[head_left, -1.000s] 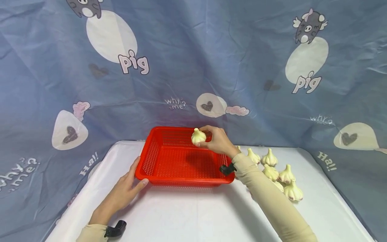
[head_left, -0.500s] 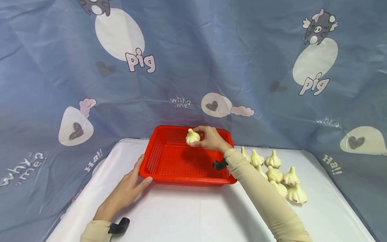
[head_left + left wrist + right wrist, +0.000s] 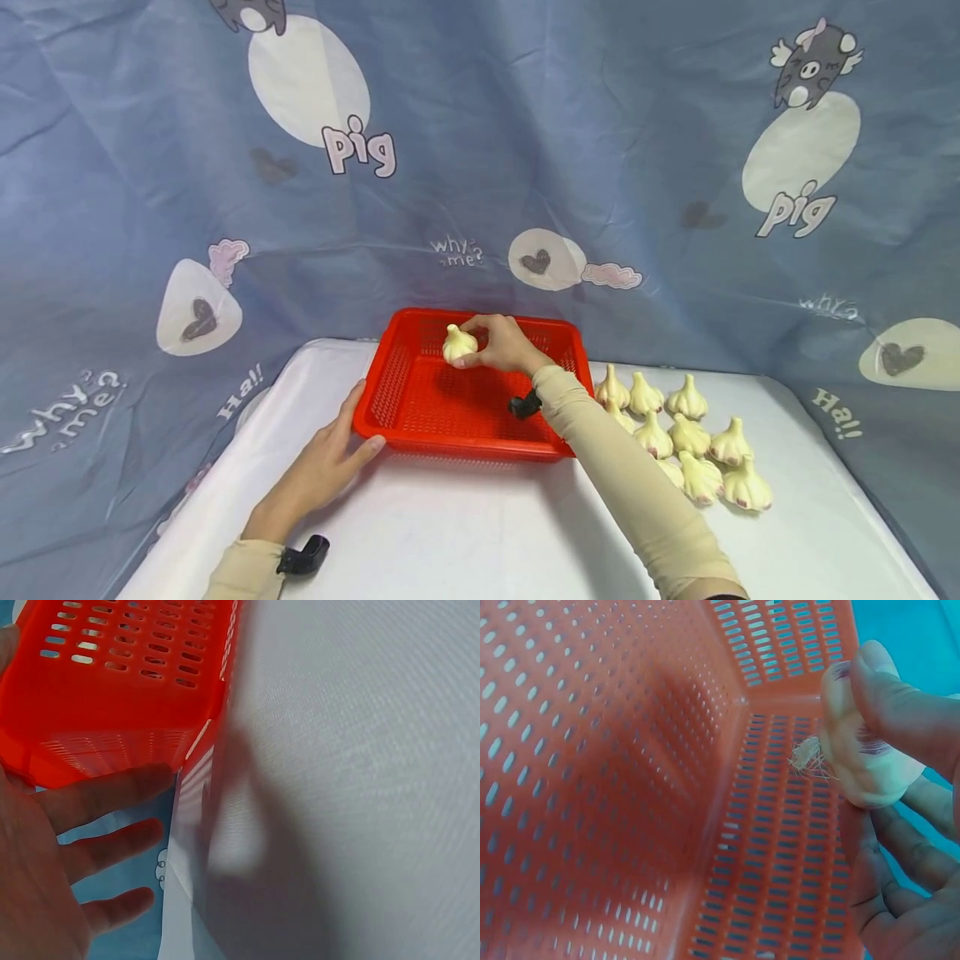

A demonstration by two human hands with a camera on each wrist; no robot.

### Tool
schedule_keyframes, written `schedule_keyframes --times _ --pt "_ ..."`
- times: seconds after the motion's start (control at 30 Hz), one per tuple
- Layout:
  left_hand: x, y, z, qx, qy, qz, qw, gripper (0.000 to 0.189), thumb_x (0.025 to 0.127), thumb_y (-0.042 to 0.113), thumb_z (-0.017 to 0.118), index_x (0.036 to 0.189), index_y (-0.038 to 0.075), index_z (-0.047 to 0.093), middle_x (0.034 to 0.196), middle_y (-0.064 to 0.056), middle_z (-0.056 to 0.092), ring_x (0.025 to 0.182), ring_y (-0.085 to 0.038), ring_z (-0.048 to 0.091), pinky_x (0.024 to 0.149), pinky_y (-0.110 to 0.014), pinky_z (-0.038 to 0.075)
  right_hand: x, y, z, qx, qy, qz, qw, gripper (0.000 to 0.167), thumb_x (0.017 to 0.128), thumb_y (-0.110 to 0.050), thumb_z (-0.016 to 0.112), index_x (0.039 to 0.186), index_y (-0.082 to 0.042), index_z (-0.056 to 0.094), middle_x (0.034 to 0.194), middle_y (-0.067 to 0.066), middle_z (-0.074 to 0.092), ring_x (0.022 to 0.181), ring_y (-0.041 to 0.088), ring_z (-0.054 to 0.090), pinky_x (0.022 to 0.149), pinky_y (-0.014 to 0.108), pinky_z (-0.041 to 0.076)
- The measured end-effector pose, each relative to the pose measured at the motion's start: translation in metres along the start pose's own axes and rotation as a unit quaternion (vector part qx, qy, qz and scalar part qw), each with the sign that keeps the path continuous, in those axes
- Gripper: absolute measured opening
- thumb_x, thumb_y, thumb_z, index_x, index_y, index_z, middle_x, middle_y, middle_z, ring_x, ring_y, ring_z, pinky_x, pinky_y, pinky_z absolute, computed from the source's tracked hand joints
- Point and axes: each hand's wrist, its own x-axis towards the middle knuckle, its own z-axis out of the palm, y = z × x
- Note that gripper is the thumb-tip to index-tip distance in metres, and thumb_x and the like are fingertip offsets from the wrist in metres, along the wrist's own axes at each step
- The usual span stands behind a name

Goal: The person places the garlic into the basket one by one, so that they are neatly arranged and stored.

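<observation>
A garlic bulb is pinched between the thumb and fingers of my right hand, stem up. It is above the red plastic basket, near its back wall. In the right wrist view the garlic's root tuft points at the basket's slotted mesh. My left hand rests against the basket's front left corner, its thumb at the front rim. Seen from the left wrist, the fingers are straight and spread; the uppermost one touches the basket wall. The inside of the basket that shows holds nothing.
Several garlic bulbs lie grouped on the white table to the basket's right. My right forearm hides part of the group. A blue printed cloth hangs close behind the table and basket.
My right hand has carried the garlic leftward over the basket. More bulbs show on the right. The left hand stays at the basket's corner, while the whole view shifts slightly.
</observation>
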Motion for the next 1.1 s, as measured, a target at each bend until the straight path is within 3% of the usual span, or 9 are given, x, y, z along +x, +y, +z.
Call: schedule_keyframes --times 0.17,0.43,0.8,1.1 --pt "0.001 -0.001 0.001 -0.002 0.003 0.000 1.0000 0.093 0.104 0.041 0.067 0.172 0.019 0.008 0.170 -0.020 0.035 0.146 -0.045 0.050 0.116 -0.064 0.038 0.009 0.001 0.012 0.008 -0.008 0.004 0.9999 0.060 0.076 -0.034 0.098 0.128 -0.013 0.077 0.121 0.003 0.078 0.107 0.023 0.069 0.092 0.035 0.054" --pt "0.002 0.000 0.003 -0.011 -0.001 0.002 0.9999 0.093 0.104 0.040 0.067 0.172 0.019 0.007 0.164 -0.020 0.045 0.144 -0.043 0.052 0.116 -0.064 0.039 0.020 0.005 0.025 -0.002 -0.005 0.034 0.9994 0.060 0.078 -0.035 0.097 0.129 -0.010 0.077 0.124 0.005 0.078 0.120 0.027 0.068 0.107 0.041 0.050" --pt "0.000 0.000 0.003 -0.005 0.016 0.003 0.9999 0.093 0.103 0.038 0.069 0.172 0.018 0.010 0.159 -0.022 0.050 0.139 -0.045 0.057 0.114 -0.064 0.042 0.029 0.006 0.036 0.021 -0.027 0.028 0.9990 0.057 0.083 -0.032 0.093 0.131 -0.007 0.075 0.122 0.008 0.078 0.114 0.023 0.074 0.101 0.036 0.056" --pt "0.000 0.000 0.002 -0.003 0.017 0.003 0.9999 0.092 0.103 0.038 0.069 0.172 0.019 0.012 0.163 -0.021 0.045 0.142 -0.043 0.055 0.115 -0.063 0.041 0.035 -0.001 0.044 -0.020 -0.049 0.018 0.9984 0.055 0.085 -0.033 0.092 0.131 -0.007 0.075 0.120 0.006 0.079 0.109 0.022 0.074 0.097 0.034 0.056"
